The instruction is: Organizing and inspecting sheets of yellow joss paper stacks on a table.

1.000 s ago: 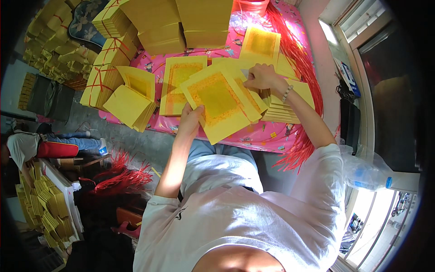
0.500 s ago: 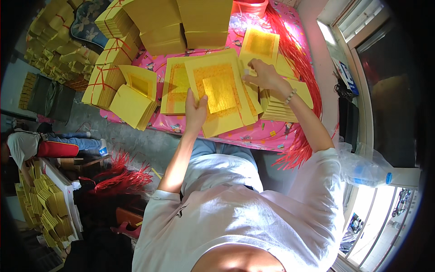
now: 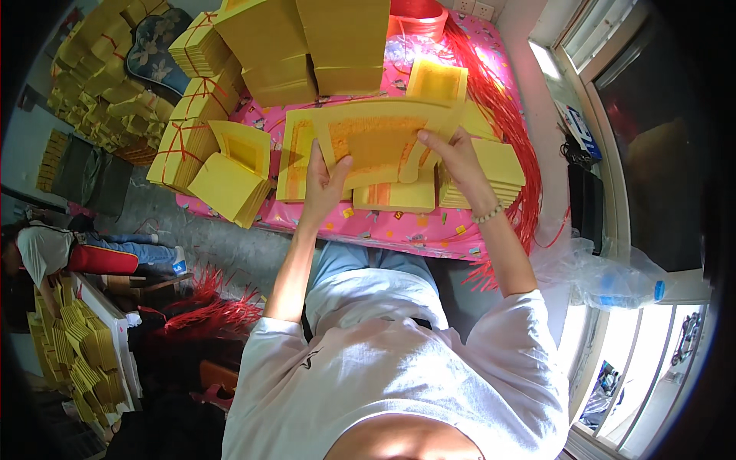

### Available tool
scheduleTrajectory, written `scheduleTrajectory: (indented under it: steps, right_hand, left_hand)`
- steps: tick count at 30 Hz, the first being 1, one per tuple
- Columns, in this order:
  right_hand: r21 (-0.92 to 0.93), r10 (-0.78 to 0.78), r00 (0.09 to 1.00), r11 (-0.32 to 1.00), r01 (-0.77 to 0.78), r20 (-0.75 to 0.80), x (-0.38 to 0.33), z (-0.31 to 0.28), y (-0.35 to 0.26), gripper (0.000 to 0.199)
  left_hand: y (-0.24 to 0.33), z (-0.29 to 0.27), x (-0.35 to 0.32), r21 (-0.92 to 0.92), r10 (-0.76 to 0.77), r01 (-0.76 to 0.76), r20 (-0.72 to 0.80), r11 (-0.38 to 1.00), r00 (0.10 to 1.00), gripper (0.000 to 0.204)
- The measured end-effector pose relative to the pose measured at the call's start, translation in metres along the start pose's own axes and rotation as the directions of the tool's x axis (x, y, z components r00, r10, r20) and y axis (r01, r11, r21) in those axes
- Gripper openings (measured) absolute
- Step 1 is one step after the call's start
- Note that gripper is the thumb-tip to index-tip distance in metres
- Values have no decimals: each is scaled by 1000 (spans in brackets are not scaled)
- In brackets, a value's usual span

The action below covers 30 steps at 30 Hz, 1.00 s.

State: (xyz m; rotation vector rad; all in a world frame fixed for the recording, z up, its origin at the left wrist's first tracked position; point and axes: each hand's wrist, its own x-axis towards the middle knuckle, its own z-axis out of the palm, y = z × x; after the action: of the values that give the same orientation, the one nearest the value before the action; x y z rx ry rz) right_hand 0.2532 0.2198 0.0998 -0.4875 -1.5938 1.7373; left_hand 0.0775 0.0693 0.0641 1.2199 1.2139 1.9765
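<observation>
Left hand (image 3: 326, 185) gripped the left edge of the orange-bordered yellow paper (image 3: 376, 142), thumb against fingers; right hand (image 3: 461, 165) was closed in a pinch on its right edge. Paper bowed between them, above the pink-covered table (image 3: 337, 222), near a yellow stack (image 3: 494, 175) at right.

The head-worn fisheye looks down from close above.

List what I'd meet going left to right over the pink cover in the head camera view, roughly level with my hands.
Red-tied stack of yellow paper, partly opened yellow paper bundle, left hand, held yellow paper, right hand, hanging red strands.
</observation>
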Motion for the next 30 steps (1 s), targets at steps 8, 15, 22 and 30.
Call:
scheduleTrajectory:
  steps: [8,15,22,30]
  right_hand:
    - [-94,20,999,995,-24,-48,-25,21,3,28]
    - [-249,9,997,968,10,75,-24,22,-11,33]
    - [-140,-28,1000,990,28,-1,-37,28,12,29]
    - [-109,-150,984,984,139,-93,-43,34,26,28]
  left_hand:
    - [-11,-1,-4,38,-2,2,-4,999,1000,45]
    - [-1,7,-1,19,-31,31,-15,999,999,44]
    - [-12,3,-8,24,-21,21,12,999,1000,46]
    - [-7,15,-8,13,-32,32,-54,999,998,47]
